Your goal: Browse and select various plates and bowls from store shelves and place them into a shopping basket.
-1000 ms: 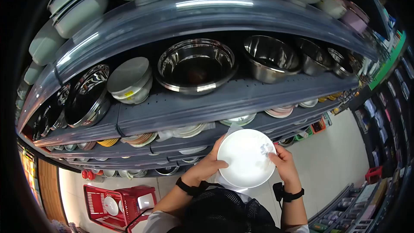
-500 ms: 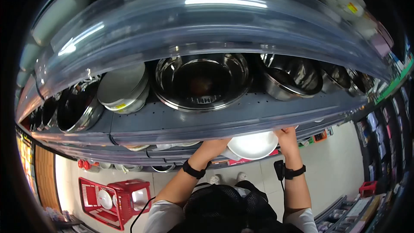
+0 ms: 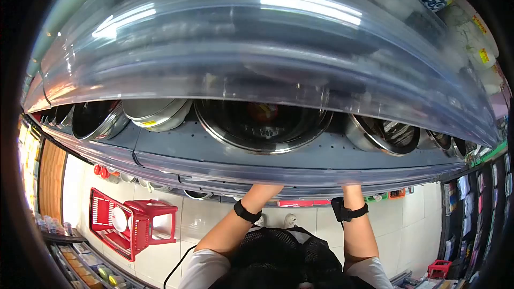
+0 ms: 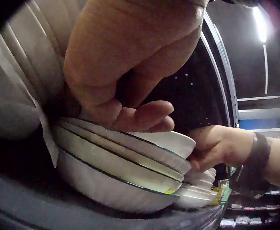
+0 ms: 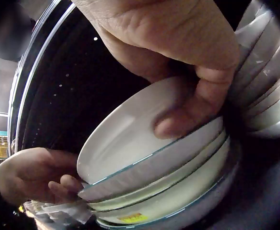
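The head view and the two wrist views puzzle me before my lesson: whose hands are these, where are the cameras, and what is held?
No machine here: a person works bare-handed. Each wrist camera shows its own hand closest: the left hand in one, the right hand in the other. Both hands hold a white bowl by its rim, atop a stack of bowls. The head camera looks forward and down at a shelf bearing a large metal basin, with a red basket on the floor; there, the shelf's edge hides the hands.
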Motion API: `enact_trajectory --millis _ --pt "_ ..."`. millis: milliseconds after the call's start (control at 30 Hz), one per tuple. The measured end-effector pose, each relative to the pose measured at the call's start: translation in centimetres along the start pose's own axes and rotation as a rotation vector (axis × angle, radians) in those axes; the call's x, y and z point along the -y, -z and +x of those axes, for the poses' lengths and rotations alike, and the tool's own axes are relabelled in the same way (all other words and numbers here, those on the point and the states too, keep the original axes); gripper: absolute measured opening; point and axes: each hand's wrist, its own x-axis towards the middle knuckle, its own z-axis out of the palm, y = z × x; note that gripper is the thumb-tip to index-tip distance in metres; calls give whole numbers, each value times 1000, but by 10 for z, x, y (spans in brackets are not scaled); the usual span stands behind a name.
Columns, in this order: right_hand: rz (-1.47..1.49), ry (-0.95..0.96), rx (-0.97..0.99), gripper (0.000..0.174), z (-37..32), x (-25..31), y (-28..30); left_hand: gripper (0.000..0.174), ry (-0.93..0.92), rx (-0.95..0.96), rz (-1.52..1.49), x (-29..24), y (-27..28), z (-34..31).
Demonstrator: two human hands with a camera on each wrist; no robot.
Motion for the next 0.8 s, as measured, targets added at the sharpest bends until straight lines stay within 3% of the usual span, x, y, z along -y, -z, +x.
enact_trajectory --millis 200,433,600,700,767,800 --pt "-138 35 18 26 -3 -7 -2 17 -71 -52 -122 -5 2 9" --pt "-317 58 35 26 -7 -19 -3 17 -86 73 127 -1 0 4" --pt "-446 86 61 26 -56 -51 4 17 -90 132 269 -3 5 -2" --pt "-462 49 103 25 -61 -48 5 16 -13 221 273 -32 17 -6" --pt "-450 -1 146 24 -69 -36 8 15 144 192 177 -48 26 -15" --pt "-224 -63 86 25 -75 -29 9 15 145 203 174 -45 29 -19"
